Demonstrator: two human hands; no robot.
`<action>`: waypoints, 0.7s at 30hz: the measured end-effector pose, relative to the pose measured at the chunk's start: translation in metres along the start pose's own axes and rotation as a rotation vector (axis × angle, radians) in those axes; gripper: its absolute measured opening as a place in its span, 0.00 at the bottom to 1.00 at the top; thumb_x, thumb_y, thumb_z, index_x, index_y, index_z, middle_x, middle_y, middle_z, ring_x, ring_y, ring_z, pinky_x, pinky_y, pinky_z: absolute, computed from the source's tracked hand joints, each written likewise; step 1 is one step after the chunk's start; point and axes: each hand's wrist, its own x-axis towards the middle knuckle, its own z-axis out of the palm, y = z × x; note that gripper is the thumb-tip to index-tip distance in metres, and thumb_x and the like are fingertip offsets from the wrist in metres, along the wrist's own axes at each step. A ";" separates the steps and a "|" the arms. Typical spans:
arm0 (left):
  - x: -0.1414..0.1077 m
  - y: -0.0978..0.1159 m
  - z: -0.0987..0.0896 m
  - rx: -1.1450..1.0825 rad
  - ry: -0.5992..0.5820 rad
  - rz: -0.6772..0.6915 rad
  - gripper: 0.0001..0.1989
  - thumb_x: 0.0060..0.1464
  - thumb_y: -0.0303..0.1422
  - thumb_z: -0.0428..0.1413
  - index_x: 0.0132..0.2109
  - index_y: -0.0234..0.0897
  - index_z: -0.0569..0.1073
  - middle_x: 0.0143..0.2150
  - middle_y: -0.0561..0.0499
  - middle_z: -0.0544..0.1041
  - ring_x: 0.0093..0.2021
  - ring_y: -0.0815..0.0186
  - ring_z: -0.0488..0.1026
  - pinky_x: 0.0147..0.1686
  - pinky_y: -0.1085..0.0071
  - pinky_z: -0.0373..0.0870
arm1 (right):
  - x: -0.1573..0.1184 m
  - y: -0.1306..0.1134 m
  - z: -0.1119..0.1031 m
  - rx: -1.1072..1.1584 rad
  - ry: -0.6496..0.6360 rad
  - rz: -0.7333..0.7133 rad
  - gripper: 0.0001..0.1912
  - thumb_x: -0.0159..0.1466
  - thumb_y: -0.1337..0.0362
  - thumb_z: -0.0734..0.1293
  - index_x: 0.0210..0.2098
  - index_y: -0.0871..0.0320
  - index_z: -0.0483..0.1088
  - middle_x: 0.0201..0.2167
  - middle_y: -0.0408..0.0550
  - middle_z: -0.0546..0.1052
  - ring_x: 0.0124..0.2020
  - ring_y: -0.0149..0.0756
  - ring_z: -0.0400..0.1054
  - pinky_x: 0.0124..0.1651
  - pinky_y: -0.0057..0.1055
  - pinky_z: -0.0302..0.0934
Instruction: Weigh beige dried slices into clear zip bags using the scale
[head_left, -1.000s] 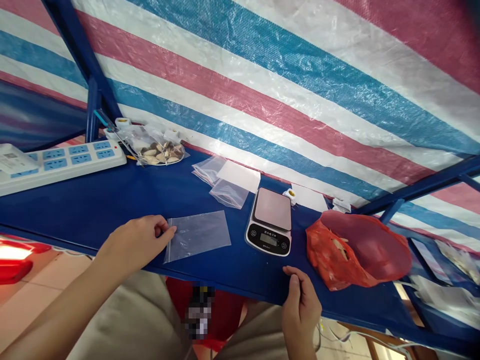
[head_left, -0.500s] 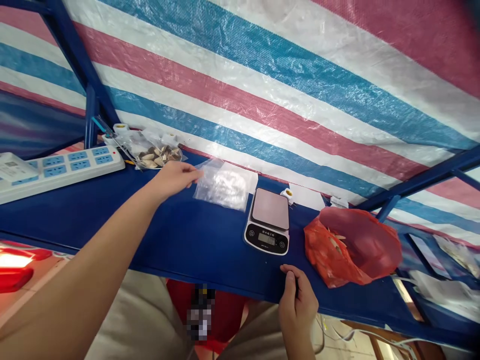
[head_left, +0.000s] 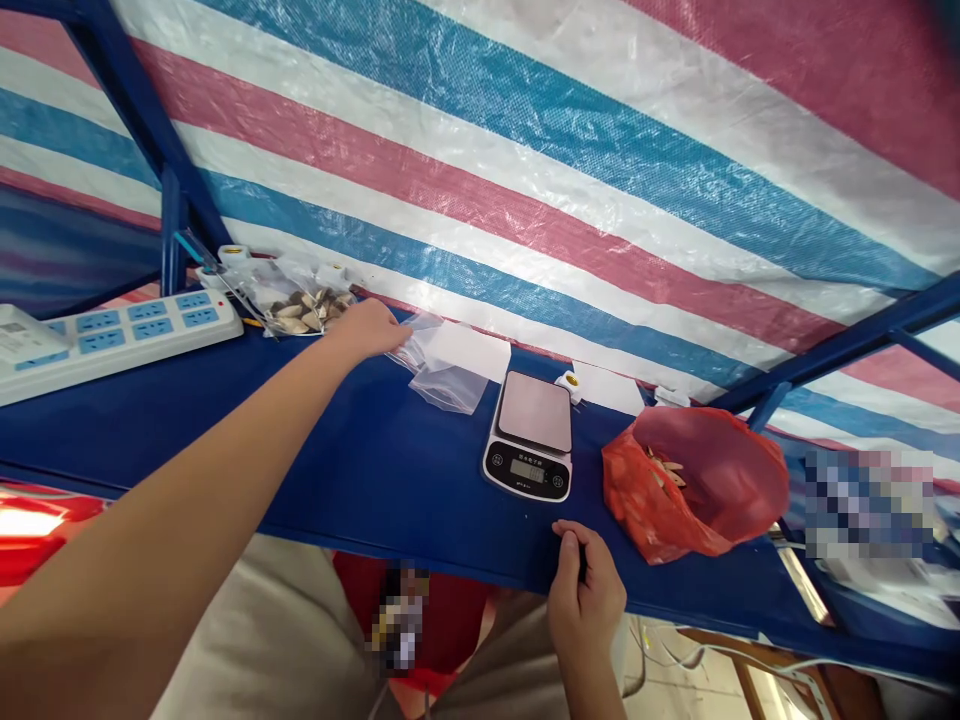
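My left hand [head_left: 366, 328] reaches to the back of the blue table, its fingers closed on the edge of a clear plastic bag [head_left: 412, 350]. Another clear bag [head_left: 450, 387] lies flat just right of it, partly under a white paper [head_left: 472, 350]. Close to the front edge, my right hand [head_left: 587, 580] is loosely curled, thumb near the index finger, nothing visible in it. In front of that hand stands a kitchen scale [head_left: 535, 412] with a bare platform. To the right sits an open red plastic bag [head_left: 675, 500] with pale, slice-like pieces [head_left: 666, 470] inside.
Bags of brown and cream pieces [head_left: 307, 310] lie at the back left, beside a white power strip [head_left: 120, 335]. A white plug [head_left: 570, 383] sits behind the scale. Striped sheeting [head_left: 480, 180] slopes behind the table between blue frame bars.
The clear plastic at my left hand has been pulled left and bunched up, uncovering more of the white paper and a bag lying flat. My right hand keeps its curled shape near the scale.
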 end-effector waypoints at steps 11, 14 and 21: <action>-0.039 -0.118 -0.027 0.063 0.501 -0.168 0.52 0.54 0.55 0.55 0.73 0.21 0.55 0.76 0.24 0.50 0.75 0.31 0.50 0.72 0.38 0.47 | 0.000 0.000 0.001 -0.026 0.002 0.007 0.16 0.76 0.58 0.60 0.42 0.57 0.77 0.38 0.53 0.83 0.38 0.41 0.79 0.44 0.34 0.69; -0.036 -0.127 -0.028 0.079 0.445 -0.168 0.50 0.55 0.55 0.54 0.73 0.24 0.54 0.75 0.27 0.57 0.73 0.33 0.54 0.72 0.40 0.49 | 0.000 0.002 0.001 -0.038 -0.001 -0.003 0.16 0.76 0.57 0.60 0.42 0.57 0.77 0.37 0.52 0.83 0.38 0.40 0.78 0.43 0.33 0.69; 0.001 -0.132 -0.078 0.081 0.333 -0.121 0.39 0.61 0.47 0.52 0.70 0.21 0.59 0.71 0.31 0.64 0.67 0.50 0.63 0.71 0.53 0.54 | -0.001 0.005 0.001 -0.063 -0.006 -0.017 0.18 0.77 0.54 0.59 0.41 0.56 0.77 0.37 0.51 0.83 0.37 0.40 0.78 0.42 0.33 0.67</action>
